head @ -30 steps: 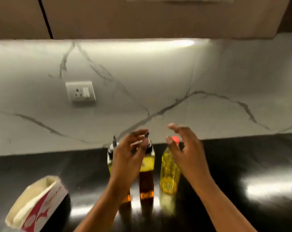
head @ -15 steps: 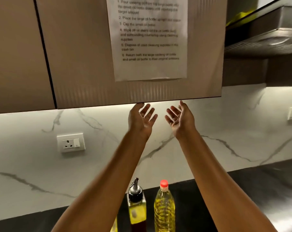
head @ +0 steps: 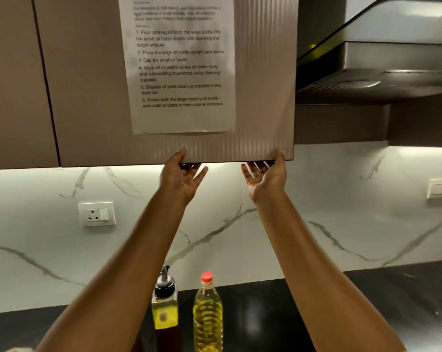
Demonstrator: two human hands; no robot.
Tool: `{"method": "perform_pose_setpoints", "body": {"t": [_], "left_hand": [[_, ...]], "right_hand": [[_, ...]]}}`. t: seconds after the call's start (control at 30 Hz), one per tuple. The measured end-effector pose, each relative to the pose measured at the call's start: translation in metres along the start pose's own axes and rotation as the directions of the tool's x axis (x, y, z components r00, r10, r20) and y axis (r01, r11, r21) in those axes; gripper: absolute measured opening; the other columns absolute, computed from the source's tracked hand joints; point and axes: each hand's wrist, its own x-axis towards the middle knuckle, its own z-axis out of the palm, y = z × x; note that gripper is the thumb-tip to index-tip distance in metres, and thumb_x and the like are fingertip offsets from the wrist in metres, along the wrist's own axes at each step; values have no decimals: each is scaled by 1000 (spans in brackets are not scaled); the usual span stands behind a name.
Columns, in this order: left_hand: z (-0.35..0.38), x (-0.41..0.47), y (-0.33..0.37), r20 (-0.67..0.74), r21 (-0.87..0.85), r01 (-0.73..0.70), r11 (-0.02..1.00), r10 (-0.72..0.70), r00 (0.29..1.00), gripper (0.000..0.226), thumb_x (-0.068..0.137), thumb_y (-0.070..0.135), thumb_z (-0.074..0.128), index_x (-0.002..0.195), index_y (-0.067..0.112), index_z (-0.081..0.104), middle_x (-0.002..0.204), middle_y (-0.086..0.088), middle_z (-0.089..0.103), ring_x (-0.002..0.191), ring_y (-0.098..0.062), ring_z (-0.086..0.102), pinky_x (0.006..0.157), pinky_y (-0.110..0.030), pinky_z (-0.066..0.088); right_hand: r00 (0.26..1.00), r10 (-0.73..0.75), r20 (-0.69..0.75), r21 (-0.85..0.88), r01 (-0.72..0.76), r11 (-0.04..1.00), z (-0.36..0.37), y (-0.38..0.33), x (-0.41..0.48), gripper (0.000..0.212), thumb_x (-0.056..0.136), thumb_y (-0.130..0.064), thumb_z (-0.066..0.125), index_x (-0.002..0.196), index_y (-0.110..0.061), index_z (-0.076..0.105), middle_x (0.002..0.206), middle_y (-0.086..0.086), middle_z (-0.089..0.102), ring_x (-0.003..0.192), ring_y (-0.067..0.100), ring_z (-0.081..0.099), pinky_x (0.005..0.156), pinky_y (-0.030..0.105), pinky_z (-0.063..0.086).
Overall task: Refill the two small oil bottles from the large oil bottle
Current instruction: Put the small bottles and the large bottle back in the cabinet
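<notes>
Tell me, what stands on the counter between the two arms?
In the head view, two bottles: a small oil bottle with a black pourer and, on its right, the red-capped large oil bottle.

The cabinet door (head: 263,85) has a matt brown finish with fine vertical ribbing, and the sheet (head: 182,118) stuck on it is plain white paper. The wall (head: 303,194) is smooth white marble-look stone with grey veins, the table (head: 265,313) glossy black, and the hood (head: 392,62) dull grey metal. The large oil bottle (head: 207,316) is clear ridged plastic with a red cap (head: 207,276); the small oil bottle (head: 164,311) is clear and smooth with a black spout.
</notes>
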Motion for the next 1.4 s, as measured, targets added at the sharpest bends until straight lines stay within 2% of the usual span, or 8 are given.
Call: {"method": "perform_pose_setpoints", "body": {"t": [0.33, 0.43, 0.53, 0.67, 0.77, 0.87, 1.13, 1.4], "left_hand": [[23, -102, 1, -80, 500, -85, 862, 144, 986, 23, 97, 26, 50, 100, 4, 56, 102, -14, 67, 86, -26, 68, 79, -36, 54], [36, -149, -4, 72, 846, -266, 462, 395, 916, 27, 96, 31, 53, 96, 8, 66, 90, -8, 73, 78, -18, 71, 74, -33, 55], [64, -194, -4, 557, 753, -648, -111, 631, 539, 18, 96, 27, 55, 92, 13, 66, 89, 7, 69, 85, 7, 63, 75, -14, 51], [108, -223, 19, 926, 377, -572, -728, 278, 256, 37, 92, 43, 51, 122, 24, 59, 137, 0, 50, 130, -12, 41, 105, -19, 29], [125, -239, 48, 955, 224, -388, -894, 122, 270, 49, 91, 51, 44, 131, 25, 55, 155, -9, 27, 145, -34, 16, 116, -51, 17], [126, -264, 82, 954, 126, -261, -957, 45, 296, 48, 92, 46, 40, 131, 23, 55, 159, -9, 19, 147, -36, 4, 117, -39, -2], [119, -338, 147, 818, -121, -11, -993, -106, 565, 55, 85, 42, 31, 119, 14, 64, 148, -13, 41, 146, -32, 17, 115, -60, 13], [93, -380, 216, 649, -349, 150, -925, -123, 751, 59, 85, 44, 29, 109, 10, 71, 127, -14, 62, 129, -36, 44, 117, -51, 5]], "right_hand": [[948, 84, 307, -20, -81, 996, -35, -39, -75, 60, 93, -62, 30, 133, -21, 49, 122, 13, 62, 108, 31, 62, 87, 47, 52], [916, 86, 391, -57, -70, 996, -37, -42, -103, 51, 96, -53, 31, 129, -20, 50, 122, 14, 62, 108, 30, 63, 88, 48, 52], [870, 78, 486, -119, -22, 993, -35, -42, -131, 50, 89, -55, 44, 126, -22, 50, 121, 11, 62, 113, 30, 60, 94, 47, 49], [752, 27, 658, -263, 195, 945, -23, -37, -164, 48, 70, -65, 60, 107, -35, 57, 110, -5, 65, 110, 20, 60, 95, 38, 50], [631, 54, 774, -335, 336, 880, -12, -26, -189, 60, 53, -82, 63, 101, -47, 57, 107, -19, 64, 110, 12, 59, 101, 45, 45], [515, 130, 847, -367, 390, 844, 3, -16, -216, 79, 52, -86, 59, 121, -51, 43, 137, -11, 47, 129, 12, 43, 107, 47, 36], [367, 193, 910, -350, 433, 831, 45, 16, -279, 89, 76, -48, 57, 148, -39, 5, 155, -20, 11, 125, -10, 19, 91, -3, 26], [341, 27, 940, -249, 630, 736, 92, 76, -332, 108, 73, -55, 67, 151, -27, -3, 159, -11, -7, 146, 9, -4, 117, 45, 21]]}}
